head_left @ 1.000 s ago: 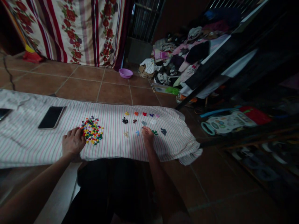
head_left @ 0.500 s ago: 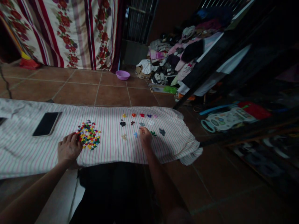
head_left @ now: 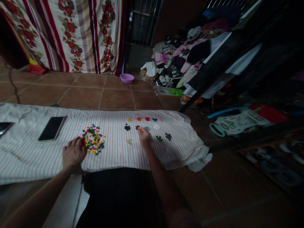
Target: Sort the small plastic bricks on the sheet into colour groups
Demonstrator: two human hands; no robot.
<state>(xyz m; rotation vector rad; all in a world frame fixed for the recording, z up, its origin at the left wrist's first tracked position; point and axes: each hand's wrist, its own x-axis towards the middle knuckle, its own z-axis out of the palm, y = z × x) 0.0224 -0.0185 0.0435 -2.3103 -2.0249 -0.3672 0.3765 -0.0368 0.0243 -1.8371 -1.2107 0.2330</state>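
Note:
My left hand point(head_left: 74, 152) rests on the striped cloth with its fingers apart, their tips at the left edge of a mixed pile of small coloured pieces point(head_left: 95, 141). To the right, my right hand point(head_left: 144, 137) has thumb and forefinger pinched together beside a small brown group point(head_left: 137, 127); whatever is between the tips is too small to make out. Around it lie small groups sorted by colour: black point(head_left: 127, 127), beige point(head_left: 129, 142), white point(head_left: 157, 126), green point(head_left: 159, 138), dark grey point(head_left: 168, 136) and red point(head_left: 147, 119). My right hand partly covers a grey group point(head_left: 147, 128).
A phone point(head_left: 51, 129) lies left of the pile, and part of another dark device point(head_left: 4, 127) shows at the cloth's left end. Beyond the table are a purple basin point(head_left: 127, 78) and heaped clothes point(head_left: 180, 57). A dark slanted post point(head_left: 197, 95) stands at right.
My right hand has moved left, from beside the light blue and grey groups to the brown one. My left hand stays at the pile. The whole view has shifted slightly.

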